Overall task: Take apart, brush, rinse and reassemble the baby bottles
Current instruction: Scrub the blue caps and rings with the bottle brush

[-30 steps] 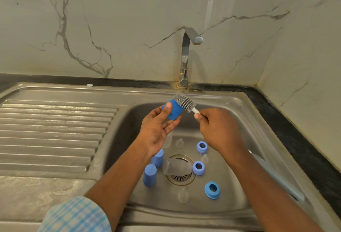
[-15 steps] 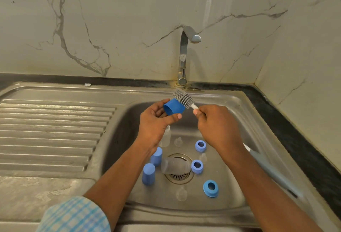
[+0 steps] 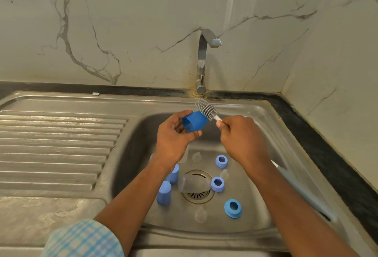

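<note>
sink (image 3: 135,154) first: its basin keeps every loose piece where nothing can roll away, and the tap (image 3: 202,62) above shows no water running, which suits brushing before rinsing.

my right hand (image 3: 241,140) has its fingers curled tight round the bottle brush (image 3: 206,109), just behind the bristles. the long handle trails back past my wrist. holding it short like that gives me control, i judge.

my left hand (image 3: 173,142) holds a dark blue cap (image 3: 193,122) above the basin, pinched between curled fingers and thumb. its open mouth tilts toward me, so the bristles meet its closed end from outside.

below, a clear bottle (image 3: 193,184) lies on its side over the drain (image 3: 197,196). two pale blue caps (image 3: 163,193) stand just left of it and three blue collars (image 3: 217,184) sit to its right. small clear teats (image 3: 200,214) lie scattered among them, not yet reassembled.
</note>
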`<state>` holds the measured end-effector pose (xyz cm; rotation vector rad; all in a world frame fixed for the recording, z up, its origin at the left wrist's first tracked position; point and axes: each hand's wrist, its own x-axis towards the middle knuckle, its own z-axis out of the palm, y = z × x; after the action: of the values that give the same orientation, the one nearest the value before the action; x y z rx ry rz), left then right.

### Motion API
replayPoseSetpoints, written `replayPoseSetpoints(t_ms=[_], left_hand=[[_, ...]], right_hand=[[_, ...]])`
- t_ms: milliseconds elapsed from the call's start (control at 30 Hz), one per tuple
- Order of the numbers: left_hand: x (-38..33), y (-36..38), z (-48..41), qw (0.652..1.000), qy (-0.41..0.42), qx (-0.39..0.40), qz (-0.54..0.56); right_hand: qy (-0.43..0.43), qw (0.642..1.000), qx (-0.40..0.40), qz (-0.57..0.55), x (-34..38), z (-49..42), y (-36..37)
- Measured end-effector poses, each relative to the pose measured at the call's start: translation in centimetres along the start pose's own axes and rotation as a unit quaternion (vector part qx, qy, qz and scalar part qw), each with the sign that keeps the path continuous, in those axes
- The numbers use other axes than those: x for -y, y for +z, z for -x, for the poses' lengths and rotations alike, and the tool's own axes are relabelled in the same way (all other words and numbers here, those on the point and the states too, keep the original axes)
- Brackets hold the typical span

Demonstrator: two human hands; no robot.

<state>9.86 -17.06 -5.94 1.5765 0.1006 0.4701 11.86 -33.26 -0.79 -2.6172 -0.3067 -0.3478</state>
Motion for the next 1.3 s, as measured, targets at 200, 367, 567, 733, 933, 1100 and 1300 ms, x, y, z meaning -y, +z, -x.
replayPoseSetpoints(t_ms=[200, 367, 567, 733, 933, 1100, 1300], left_hand=[[0.7, -0.6, -0.8, 0.996, 0.011, -0.059, -0.072], [0.3, 0.3, -0.2, 0.993, 0.048, -0.037, -0.098], [0.2, 0.3, -0.2, 0.990, 0.059, -0.043, -0.121], [0.1, 0.1, -0.3, 0.985, 0.084, -0.044, -0.143], [-0.3, 0.6, 0.2, 0.995, 0.042, -0.052, -0.071], [-0.7, -0.2, -0.3, 0.987, -0.080, -0.067, 0.119], [-1.2, 0.6, 0.1, 0.971, -0.145, -0.001, 0.192]], right_hand=[[-0.073, 0.993, 0.092, -0.001, 1.6, 1.1, -0.1], [-0.004, 0.999, 0.032, 0.005, 0.7, 0.3, 0.2], [-0.028, 0.998, 0.047, -0.015, 0.6, 0.5, -0.2], [-0.036, 0.998, 0.056, -0.023, 1.4, 0.9, -0.3], [0.023, 1.000, 0.012, -0.015, -0.2, 0.1, -0.3], [-0.051, 0.996, 0.050, -0.046, 1.3, 0.8, 0.0], [-0.029, 0.998, -0.039, -0.027, 0.6, 0.1, 0.3]])
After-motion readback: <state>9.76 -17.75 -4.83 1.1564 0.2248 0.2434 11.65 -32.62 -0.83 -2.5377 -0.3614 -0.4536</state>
